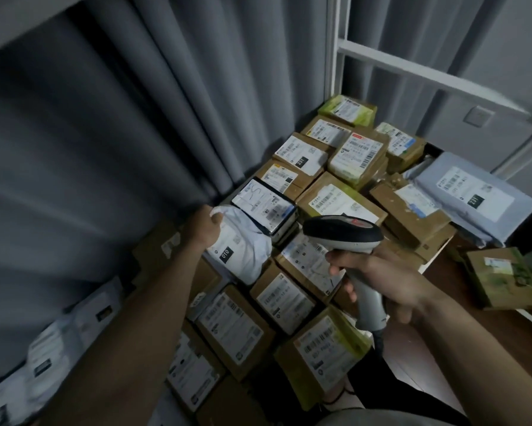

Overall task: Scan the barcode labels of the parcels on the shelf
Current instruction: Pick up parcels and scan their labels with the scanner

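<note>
Right hand [390, 284] grips barcode scanner [347, 238] above parcels packed on shelf. Left hand [204, 227] pinches white poly bag [243, 256]. Best flatten bag label, aim scanner squarely, hold steady.

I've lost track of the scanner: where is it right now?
In the head view the barcode scanner is right of centre, gripped by the right hand, its head hovering over the brown boxes just right of the white bag the left hand holds.
</note>
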